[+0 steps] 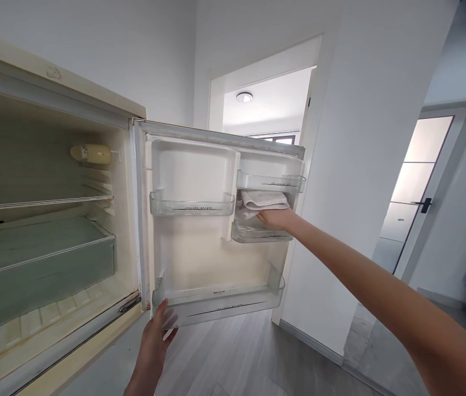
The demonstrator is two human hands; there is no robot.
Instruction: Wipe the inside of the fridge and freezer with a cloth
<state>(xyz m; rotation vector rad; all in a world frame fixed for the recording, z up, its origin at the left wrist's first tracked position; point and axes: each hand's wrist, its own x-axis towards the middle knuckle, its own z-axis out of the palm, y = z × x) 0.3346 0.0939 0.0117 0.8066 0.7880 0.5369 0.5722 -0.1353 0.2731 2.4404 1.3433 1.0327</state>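
A small fridge stands open and its door (194, 253) is swung out to the right. My right hand (276, 218) reaches into the door's right side, between two clear shelves, and presses a white cloth (262, 201) against the inner wall. My left hand (159, 335) grips the lower left corner of the bottom door shelf (225, 308), fingers curled on its edge. The door shelves hold nothing else.
The fridge cavity (43, 220) at left has a wire shelf, a glass shelf and a lamp housing (90, 153). Behind the door is a white wall and a doorway (266, 110). A glazed door (418, 192) stands at right. Grey wood floor lies below.
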